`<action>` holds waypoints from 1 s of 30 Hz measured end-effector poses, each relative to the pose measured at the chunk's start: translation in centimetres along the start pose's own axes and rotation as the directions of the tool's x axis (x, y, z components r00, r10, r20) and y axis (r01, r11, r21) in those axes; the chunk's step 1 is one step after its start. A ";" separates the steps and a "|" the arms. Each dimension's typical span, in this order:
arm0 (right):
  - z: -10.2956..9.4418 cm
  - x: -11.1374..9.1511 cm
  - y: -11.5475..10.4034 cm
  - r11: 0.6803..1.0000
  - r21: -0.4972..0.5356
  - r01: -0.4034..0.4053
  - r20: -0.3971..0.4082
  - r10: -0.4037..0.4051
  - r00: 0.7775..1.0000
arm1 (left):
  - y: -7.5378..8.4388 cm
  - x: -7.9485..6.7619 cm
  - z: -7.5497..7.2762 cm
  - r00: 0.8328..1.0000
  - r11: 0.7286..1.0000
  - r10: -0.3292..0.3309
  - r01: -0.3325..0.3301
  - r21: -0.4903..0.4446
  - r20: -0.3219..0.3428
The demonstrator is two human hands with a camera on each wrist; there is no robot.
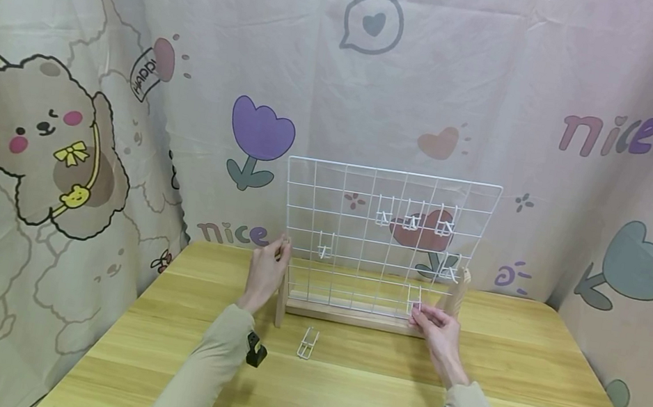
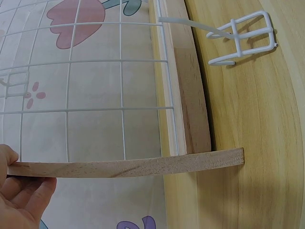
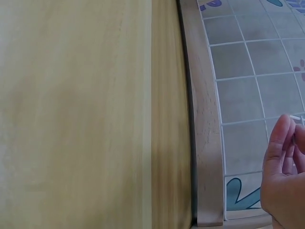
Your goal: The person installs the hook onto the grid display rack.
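Note:
A white wire grid panel (image 1: 354, 229) stands upright in a wooden base (image 1: 348, 315) on the table. My left hand (image 1: 267, 272) grips the top of the base's left wooden side post (image 2: 119, 168), thumb on one face and fingers on the other. With thumb and fingertips, my right hand (image 1: 440, 333) pinches a white wire hook (image 1: 415, 294) against the lower right of the grid. In the right wrist view, my right hand (image 3: 286, 167) mostly hides that hook. Several other white hooks (image 1: 411, 222) hang higher on the panel.
One loose white wire hook (image 1: 308, 343) lies on the wooden table (image 1: 347, 403) in front of the base's left end. Another hook (image 1: 325, 245) hangs at the grid's left. Behind the table hangs a printed curtain (image 1: 355, 95). Each wrist carries a small black camera (image 1: 256, 351).

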State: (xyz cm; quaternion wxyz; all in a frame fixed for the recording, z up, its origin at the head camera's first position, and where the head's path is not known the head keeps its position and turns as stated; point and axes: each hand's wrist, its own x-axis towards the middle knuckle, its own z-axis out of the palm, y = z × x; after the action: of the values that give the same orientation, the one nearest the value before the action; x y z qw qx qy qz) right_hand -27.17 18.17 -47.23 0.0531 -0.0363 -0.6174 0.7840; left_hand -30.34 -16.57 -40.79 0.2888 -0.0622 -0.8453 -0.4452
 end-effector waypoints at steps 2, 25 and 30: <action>0.0 -0.1 0.0 1.000 -0.003 -0.001 -0.004 0.001 1.000 | 0.0 0.0 0.0 1.000 1.000 0.000 0.000 -0.001 0.001; -0.8 -0.7 0.8 0.985 -0.170 0.013 -0.049 -0.021 0.999 | -0.1 0.0 0.0 1.000 1.000 0.010 -0.010 -0.008 0.003; -0.9 -0.7 1.1 0.983 -0.185 0.011 -0.038 -0.018 0.999 | -0.1 0.0 0.0 1.000 1.000 0.001 -0.001 -0.008 0.004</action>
State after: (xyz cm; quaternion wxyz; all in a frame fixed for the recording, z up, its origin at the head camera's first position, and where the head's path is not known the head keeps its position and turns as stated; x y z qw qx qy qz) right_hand -26.39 18.68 -48.49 0.0674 -0.0521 -0.6865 0.7221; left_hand -30.44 -16.64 -40.87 0.2874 -0.0647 -0.8439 -0.4484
